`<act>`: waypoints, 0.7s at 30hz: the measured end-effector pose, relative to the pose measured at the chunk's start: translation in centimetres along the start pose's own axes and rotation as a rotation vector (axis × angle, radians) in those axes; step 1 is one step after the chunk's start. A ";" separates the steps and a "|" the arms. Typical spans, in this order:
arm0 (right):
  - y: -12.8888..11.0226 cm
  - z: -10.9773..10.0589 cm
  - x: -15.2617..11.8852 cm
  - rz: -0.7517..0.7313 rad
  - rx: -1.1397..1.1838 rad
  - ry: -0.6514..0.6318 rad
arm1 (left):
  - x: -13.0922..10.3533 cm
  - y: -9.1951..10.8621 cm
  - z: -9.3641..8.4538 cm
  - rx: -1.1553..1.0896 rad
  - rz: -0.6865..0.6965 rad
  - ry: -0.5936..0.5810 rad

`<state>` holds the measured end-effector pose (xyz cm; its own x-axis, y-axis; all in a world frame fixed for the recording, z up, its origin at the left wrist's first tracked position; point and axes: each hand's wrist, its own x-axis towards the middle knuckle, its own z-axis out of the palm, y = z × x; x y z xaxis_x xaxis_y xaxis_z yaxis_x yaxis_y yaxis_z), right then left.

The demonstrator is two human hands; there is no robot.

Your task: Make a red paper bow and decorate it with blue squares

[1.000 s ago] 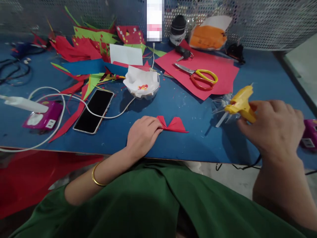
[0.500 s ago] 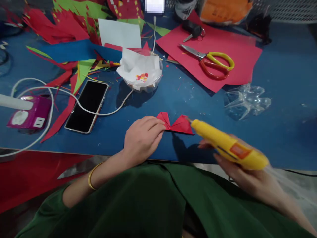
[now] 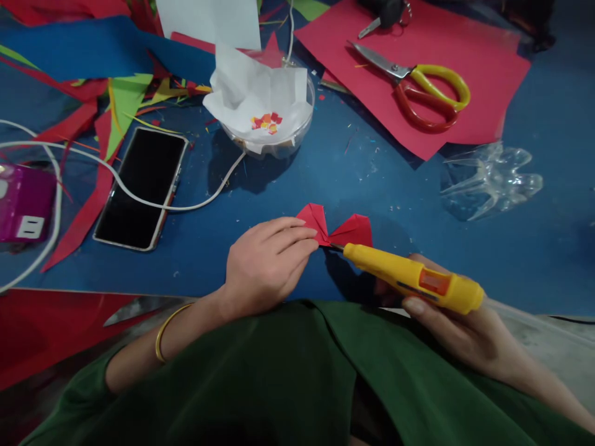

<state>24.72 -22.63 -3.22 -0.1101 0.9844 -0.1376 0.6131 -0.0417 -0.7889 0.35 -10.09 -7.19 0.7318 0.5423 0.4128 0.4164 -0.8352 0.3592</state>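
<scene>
My left hand (image 3: 267, 263), fingers pressed together, holds the left end of a folded red paper (image 3: 354, 231) against the table. The paper has two raised, pleated flaps with a notch between them. My right hand (image 3: 458, 331) is closed around a yellow glue gun (image 3: 413, 275) with an orange window and a clear glue stick at its rear. The gun's metal nozzle points left, at the paper's lower edge just below the notch. Whether it touches the paper I cannot tell. Some of my right fingers are hidden behind the gun.
Yellow-and-red-handled scissors (image 3: 432, 99) lie on red sheets (image 3: 493, 68) with a key (image 3: 370, 28). Crumpled clear plastic (image 3: 497, 179) sits at right. A paper-lined bowl (image 3: 304, 121) holds small scraps. To the left are a phone (image 3: 142, 186), white cable (image 3: 195, 207) and purple box (image 3: 28, 204).
The glue gun's nozzle has moved left and down, from the paper's right flap to its lower edge near the notch. My left hand stays on the paper. The view has tilted closer.
</scene>
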 end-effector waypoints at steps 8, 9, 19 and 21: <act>-0.6 0.2 0.6 -0.027 -0.074 -0.003 | 0.0 -0.1 0.2 -0.008 0.023 0.064; -0.7 0.2 0.7 -0.033 -0.074 -0.012 | 0.0 -0.1 0.3 -0.010 0.027 0.068; -0.9 0.6 1.0 -0.056 -0.143 -0.017 | 0.1 0.0 0.2 0.008 0.036 0.068; -0.9 0.7 0.9 -0.024 -0.135 -0.026 | 0.1 0.0 0.2 0.007 0.032 0.062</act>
<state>23.52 -21.78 -3.06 -0.1451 0.9800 -0.1361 0.7094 0.0072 -0.7048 0.54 -10.02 -7.32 0.7099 0.5198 0.4752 0.3974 -0.8527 0.3390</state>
